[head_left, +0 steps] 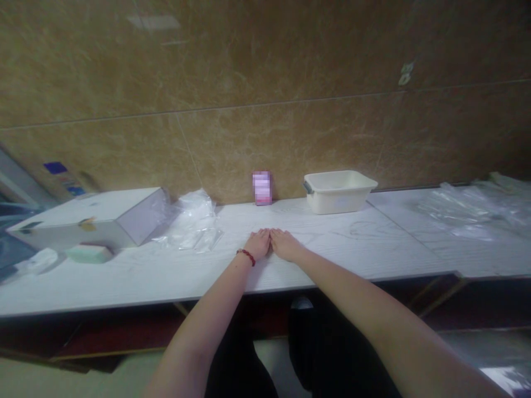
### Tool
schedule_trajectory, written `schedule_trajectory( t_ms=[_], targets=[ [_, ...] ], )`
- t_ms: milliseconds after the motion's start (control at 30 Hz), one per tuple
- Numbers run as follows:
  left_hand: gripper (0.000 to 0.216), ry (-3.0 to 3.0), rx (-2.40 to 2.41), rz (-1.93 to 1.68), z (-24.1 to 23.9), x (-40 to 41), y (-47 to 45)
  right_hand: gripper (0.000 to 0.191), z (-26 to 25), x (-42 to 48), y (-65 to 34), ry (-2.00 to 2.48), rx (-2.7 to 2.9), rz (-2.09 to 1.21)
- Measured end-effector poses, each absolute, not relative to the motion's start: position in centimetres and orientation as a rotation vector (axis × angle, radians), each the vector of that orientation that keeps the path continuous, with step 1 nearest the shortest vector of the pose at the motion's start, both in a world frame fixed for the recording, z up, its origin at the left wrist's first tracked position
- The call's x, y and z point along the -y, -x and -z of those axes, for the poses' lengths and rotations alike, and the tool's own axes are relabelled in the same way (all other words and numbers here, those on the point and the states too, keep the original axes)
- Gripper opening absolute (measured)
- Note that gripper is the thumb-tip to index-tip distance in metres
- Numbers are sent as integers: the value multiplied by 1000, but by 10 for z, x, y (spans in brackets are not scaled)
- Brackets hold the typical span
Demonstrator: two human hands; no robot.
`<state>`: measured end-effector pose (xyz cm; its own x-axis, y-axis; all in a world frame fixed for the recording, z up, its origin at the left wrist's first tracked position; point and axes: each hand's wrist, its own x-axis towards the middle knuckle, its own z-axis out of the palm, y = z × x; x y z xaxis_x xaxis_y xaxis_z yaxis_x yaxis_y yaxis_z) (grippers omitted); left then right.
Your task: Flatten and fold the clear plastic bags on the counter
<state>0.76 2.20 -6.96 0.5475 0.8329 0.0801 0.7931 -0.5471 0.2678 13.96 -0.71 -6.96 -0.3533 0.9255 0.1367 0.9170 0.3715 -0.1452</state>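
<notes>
My left hand (259, 244) lies flat on the white wood-grain table (290, 273), palm down, with a red beaded bracelet (246, 255) at its wrist. Beside it my right hand (284, 244) also rests palm down on the tabletop, the two hands meeting at the fingertips. Neither holds anything. Beyond them a small purple-and-pink card or phone (262, 188), its face blurred, leans upright against the wall. To its right stands a cream plastic bin (340, 200) with a grey handle at its left end.
Left on the table are a white box (95, 218), clear plastic bags (193, 221) and a pale green sponge-like block (89, 254). More clear plastic bags (464, 204) lie at the right. A brown tiled wall (249, 66) rises directly behind the table.
</notes>
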Motion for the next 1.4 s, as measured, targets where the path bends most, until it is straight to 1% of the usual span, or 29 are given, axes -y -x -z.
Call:
schedule_trajectory(
  t_ms=[200, 367, 500, 700, 1067, 1167, 1233, 1267, 1400],
  targets=[
    [42, -2545, -1418, -314, 69, -19, 7, 51, 64, 11, -147, 1817, 2411, -215],
    [44, -2588, -1416, -290, 70, -21, 19, 52, 59, 13, -155, 1943, 2381, -280],
    [46, -2622, -1413, -223, 69, -24, 29, 58, 54, 13, -164, 2063, 2326, -350],
    [51, -2598, -1406, -78, 60, -30, 43, 66, 48, 13, -183, 2089, 2320, -415],
    [66, -2687, -1329, 199, 47, -37, 52, 67, 49, 7, -202, 2156, 2417, -429],
    [67, -2667, -1321, 161, 46, -39, 57, 73, 45, 7, -204, 2168, 2412, -448],
    [64, -2630, -1307, 93, 46, -41, 60, 76, 41, 6, -206, 2181, 2397, -452],
    [60, -2603, -1315, 38, 46, -42, 61, 75, 40, 5, -207, 2186, 2382, -458],
    [47, -2506, -1451, -264, 46, -51, 59, 57, 37, 0, -205, 2105, 2282, -413]
  ],
)
